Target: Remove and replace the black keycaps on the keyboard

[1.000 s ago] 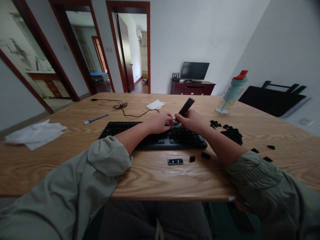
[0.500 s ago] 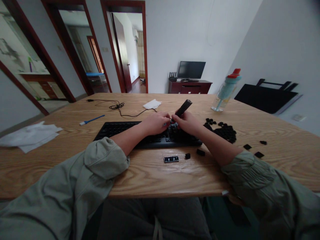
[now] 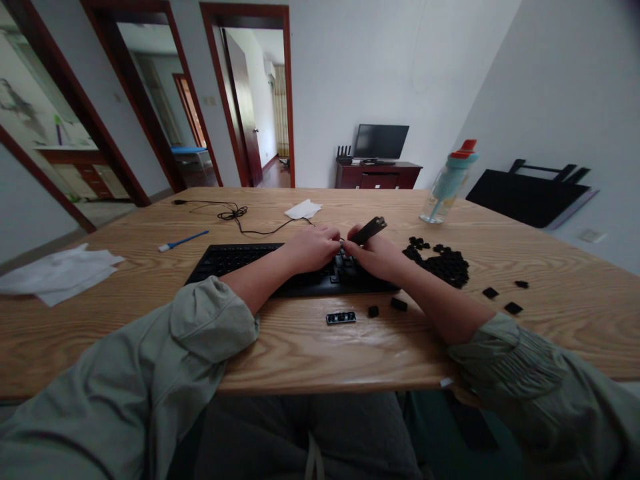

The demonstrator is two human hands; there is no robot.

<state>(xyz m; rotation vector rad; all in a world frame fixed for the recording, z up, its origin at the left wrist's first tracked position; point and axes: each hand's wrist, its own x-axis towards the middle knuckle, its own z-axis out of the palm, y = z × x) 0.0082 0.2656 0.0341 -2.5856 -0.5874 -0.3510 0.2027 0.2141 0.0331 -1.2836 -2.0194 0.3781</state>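
Observation:
A black keyboard (image 3: 300, 287) lies across the table in front of me, several of its key places bare on the right part. My right hand (image 3: 377, 257) is closed around a dark-handled tool (image 3: 370, 230), its handle slanting up and to the right; the working end is hidden by the fingers at the keyboard. Over the keyboard, my left hand (image 3: 316, 248) has its fingers curled and close to the right fingertips; what they hold, if anything, is hidden. To the right of the keyboard lies a pile of black keycaps (image 3: 445, 267).
Nearer me lie a small long part (image 3: 341, 318) and two black keycaps (image 3: 399, 304). Loose caps (image 3: 513, 308) are farther right. A blue brush (image 3: 184, 241), white tissues (image 3: 63, 270), a coiled cable (image 3: 233, 213) and a water bottle (image 3: 447, 183) stand or lie around.
The dark tool handle has tipped lower toward the right in my right hand. My left hand stays near the same place on the keyboard.

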